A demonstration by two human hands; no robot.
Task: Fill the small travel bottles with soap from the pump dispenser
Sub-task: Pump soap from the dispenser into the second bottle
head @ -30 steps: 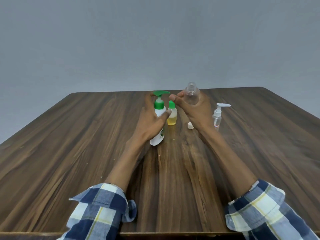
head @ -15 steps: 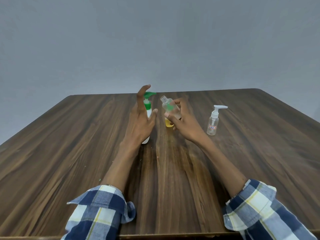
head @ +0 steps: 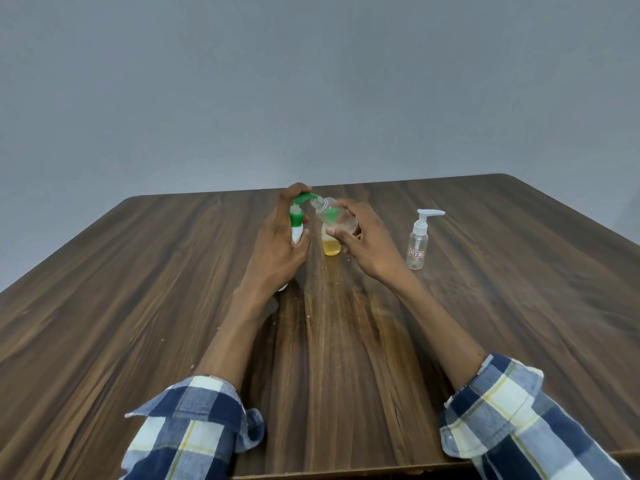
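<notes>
A: While the left hand (head: 277, 251) wrapped the pump dispenser (head: 297, 221) on the tabletop (head: 138, 289), where was the travel bottle (head: 334, 216)?

B: Right hand (head: 367, 244) clutched it, tilted, mouth at the green spout. Spare pump bottle (head: 417, 244) had a red label, unreadable.

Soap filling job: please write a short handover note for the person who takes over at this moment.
Left hand: grips the pump dispenser, a finger on its green pump head.
Right hand: holds the clear travel bottle, uncapped and tilted, its mouth at the spout.
Small bottle with yellow liquid: stands on the table behind the hands.
Clear bottle with white pump: stands to the right, looks empty.
Done: the yellow bottle seems filled.
Left: pump soap into the held bottle, cap it, then fill the white-pump bottle.
</notes>
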